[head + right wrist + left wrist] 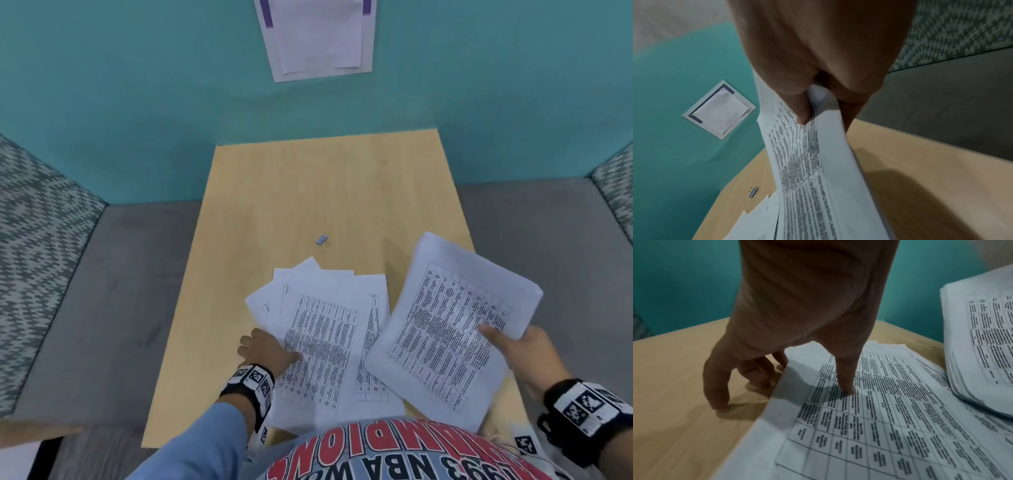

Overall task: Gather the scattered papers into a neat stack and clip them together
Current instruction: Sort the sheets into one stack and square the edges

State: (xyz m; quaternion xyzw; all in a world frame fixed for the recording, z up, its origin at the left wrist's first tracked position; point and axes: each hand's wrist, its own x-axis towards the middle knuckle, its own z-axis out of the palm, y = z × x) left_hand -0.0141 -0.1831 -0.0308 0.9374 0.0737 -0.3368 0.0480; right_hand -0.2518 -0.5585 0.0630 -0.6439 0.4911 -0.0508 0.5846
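— Left wrist view first: what is your left hand (797,318) doing?

— Your thumb presses flat on the top printed sheet of the scattered papers (318,342); the other fingers (717,386) curl down at that sheet's left edge, tips on the wooden table (291,192). Whether they reach under the paper is hard to tell.

— And your right hand (524,349)?

— It pinches a held stack (448,329) by its right edge, thumb on top and fingers beneath, lifted off the table and bowed. Its near corner overlaps the fanned sheets.

— Room to move?

— Bare wood lies beyond the papers. The small binder clip (322,240) sits there, apart from them. The papers' near edges run off the table's front edge, cut off behind your shirt. The print is too blurred to read.
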